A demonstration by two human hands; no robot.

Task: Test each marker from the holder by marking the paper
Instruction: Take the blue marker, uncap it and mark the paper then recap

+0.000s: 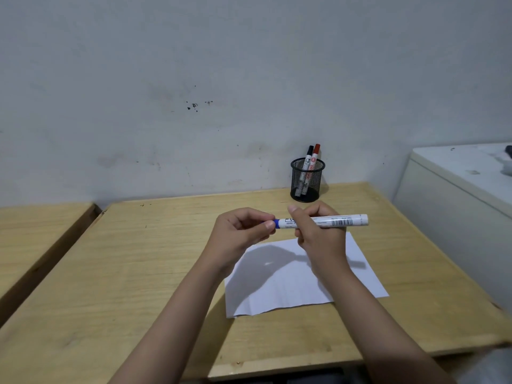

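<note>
A white marker with a blue cap (338,220) is held level above the desk. My right hand (318,234) grips its barrel near the middle. My left hand (243,231) pinches the blue cap at the marker's left end; most of the cap is hidden by the fingers. Below the hands lies a white sheet of paper (288,284), with no marks that I can see. A black mesh holder (307,180) stands at the back of the desk by the wall, with a black-capped marker (308,156) and a red-capped marker (315,155) upright in it.
The wooden desk (138,273) ends at a wall behind. A second wooden surface (33,231) lies to the left across a gap. A white cabinet (457,189) stands close on the right.
</note>
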